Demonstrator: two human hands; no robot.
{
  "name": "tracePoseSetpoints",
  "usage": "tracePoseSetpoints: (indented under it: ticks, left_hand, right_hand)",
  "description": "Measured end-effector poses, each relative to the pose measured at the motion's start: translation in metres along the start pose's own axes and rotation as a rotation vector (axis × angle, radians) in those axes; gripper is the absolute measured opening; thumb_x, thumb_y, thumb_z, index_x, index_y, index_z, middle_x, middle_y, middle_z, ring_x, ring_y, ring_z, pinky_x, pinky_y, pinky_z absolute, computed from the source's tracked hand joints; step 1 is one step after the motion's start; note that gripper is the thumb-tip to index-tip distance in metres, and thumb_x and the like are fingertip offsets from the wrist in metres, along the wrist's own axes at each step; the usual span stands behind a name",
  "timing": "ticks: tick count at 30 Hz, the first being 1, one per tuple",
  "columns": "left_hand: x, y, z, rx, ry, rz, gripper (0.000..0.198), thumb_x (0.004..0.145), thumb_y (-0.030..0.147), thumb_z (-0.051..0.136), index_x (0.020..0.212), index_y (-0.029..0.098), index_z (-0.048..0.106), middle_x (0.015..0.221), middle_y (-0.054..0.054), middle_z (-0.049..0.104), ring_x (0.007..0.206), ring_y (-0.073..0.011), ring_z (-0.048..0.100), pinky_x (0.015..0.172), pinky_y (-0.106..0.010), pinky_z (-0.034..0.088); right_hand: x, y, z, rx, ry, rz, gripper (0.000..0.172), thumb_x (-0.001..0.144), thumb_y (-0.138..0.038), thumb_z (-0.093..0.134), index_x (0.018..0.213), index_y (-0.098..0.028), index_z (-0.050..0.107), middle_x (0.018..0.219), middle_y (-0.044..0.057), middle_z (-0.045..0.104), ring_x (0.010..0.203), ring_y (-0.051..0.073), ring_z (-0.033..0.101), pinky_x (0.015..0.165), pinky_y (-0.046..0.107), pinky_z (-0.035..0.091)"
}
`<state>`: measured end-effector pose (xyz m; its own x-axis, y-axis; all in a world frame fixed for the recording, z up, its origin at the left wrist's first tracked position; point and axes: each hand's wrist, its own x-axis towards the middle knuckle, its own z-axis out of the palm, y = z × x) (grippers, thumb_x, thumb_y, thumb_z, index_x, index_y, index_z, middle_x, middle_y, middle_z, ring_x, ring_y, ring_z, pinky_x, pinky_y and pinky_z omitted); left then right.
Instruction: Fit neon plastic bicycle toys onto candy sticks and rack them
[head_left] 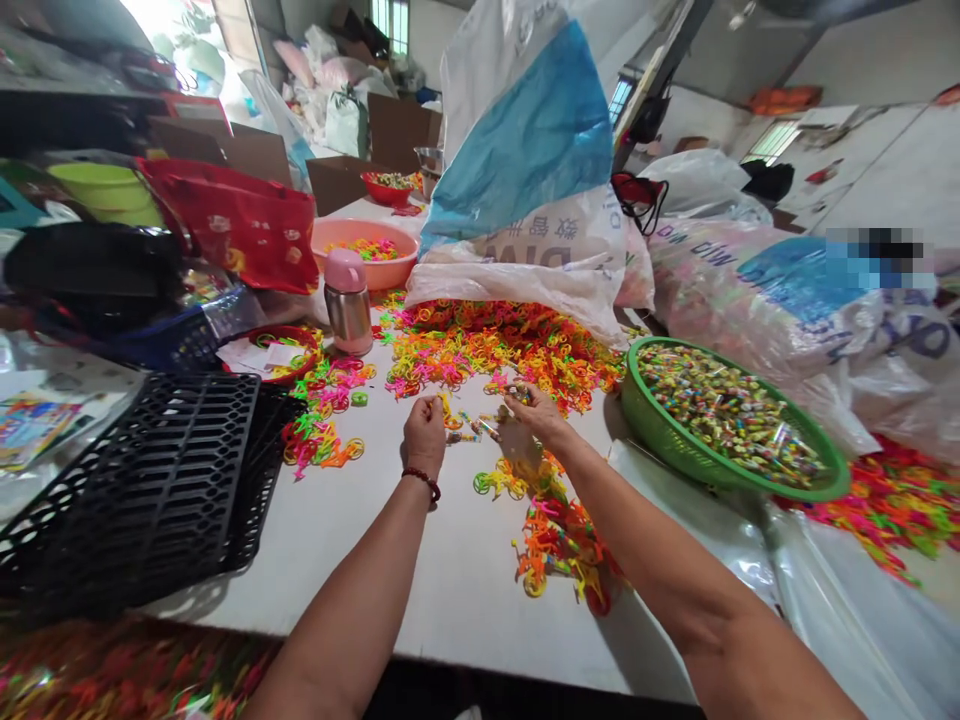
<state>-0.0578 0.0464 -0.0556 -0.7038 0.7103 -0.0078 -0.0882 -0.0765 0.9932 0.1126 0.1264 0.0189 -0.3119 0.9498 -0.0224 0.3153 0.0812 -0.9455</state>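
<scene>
Small Bits Need Slow, Gentle Fingers

Both hands work over the bench [352, 550], near the middle of the picture. The left hand [425, 432] is curled up like a loose fist, with a yellow toy [447, 411] right by its fingertips. It is hard to tell if the fingers pinch it. The right hand [536, 412] has its fingers drawn together, but whatever might be in them is too tiny to make out. A few small tubes [463, 437] lie on the bench between the hands.

More tubes fill the green basket [660, 455] on the right side. A big heap of toys [480, 350] sits just past the hands, and a little heap [555, 545] lies near the right arm, lower in the picture.

To do this well, the person should probably take one bit at a time, with just the fingertips. The toys look thin and tangly, so a hard tug could bend them. Arms held up a bit would not brush the little heap.
</scene>
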Motion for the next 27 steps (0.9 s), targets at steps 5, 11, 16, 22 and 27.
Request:
tracePoseSetpoints:
  ticks: [5, 11, 16, 22, 27]
  left_hand:
    - [-0.006, 0.006, 0.003, -0.108, -0.072, -0.042, 0.032, 0.08, 0.052, 0.059, 0.086, 0.02, 0.059, 0.064, 0.005, 0.052, 0.048, -0.0072, 0.049, 0.041, -0.017, 0.043]
    - [-0.014, 0.016, 0.005, -0.208, -0.162, -0.069, 0.032, 0.079, 0.051, 0.062, 0.091, 0.021, 0.057, 0.07, 0.006, 0.053, 0.047, -0.0056, 0.047, 0.038, -0.016, 0.043]
    - [-0.021, 0.026, 0.002, -0.38, -0.267, -0.079, 0.031, 0.074, 0.045, 0.07, 0.086, 0.019, 0.057, 0.072, 0.004, 0.055, 0.055, -0.0053, 0.052, 0.05, -0.016, 0.046]
    - [-0.047, 0.054, -0.005, -0.492, -0.337, -0.233, 0.04, 0.068, 0.046, 0.076, 0.076, 0.019, 0.048, 0.062, 0.006, 0.051, 0.05, -0.0067, 0.051, 0.047, -0.019, 0.044]
    - [-0.094, 0.085, -0.012, -0.43, -0.426, -0.237, 0.039, 0.069, 0.046, 0.077, 0.077, 0.019, 0.049, 0.056, 0.008, 0.046, 0.043, -0.0052, 0.044, 0.041, -0.018, 0.037]
  right_hand:
    - [-0.017, -0.006, 0.002, 0.383, -0.005, 0.216, 0.035, 0.062, -0.025, 0.082, 0.087, -0.019, 0.057, 0.08, 0.002, 0.07, 0.068, 0.014, 0.065, 0.062, 0.026, 0.057]
    - [-0.044, -0.007, 0.01, 0.593, -0.13, 0.315, 0.031, 0.062, -0.021, 0.084, 0.082, -0.018, 0.061, 0.081, 0.003, 0.071, 0.072, 0.013, 0.069, 0.061, 0.02, 0.056]
    - [-0.081, -0.023, 0.02, 0.651, -0.17, 0.256, 0.035, 0.06, -0.028, 0.086, 0.085, -0.02, 0.063, 0.077, -0.002, 0.066, 0.061, 0.007, 0.06, 0.046, 0.015, 0.043]
    - [-0.139, -0.03, 0.018, 0.426, -0.108, 0.058, 0.037, 0.074, -0.052, 0.072, 0.081, -0.018, 0.06, 0.062, -0.004, 0.056, 0.047, 0.006, 0.042, 0.041, 0.019, 0.03]
    - [-0.173, -0.021, 0.008, 0.237, 0.004, -0.051, 0.036, 0.074, -0.052, 0.071, 0.086, -0.018, 0.065, 0.071, 0.0, 0.062, 0.059, 0.011, 0.051, 0.052, 0.023, 0.04]
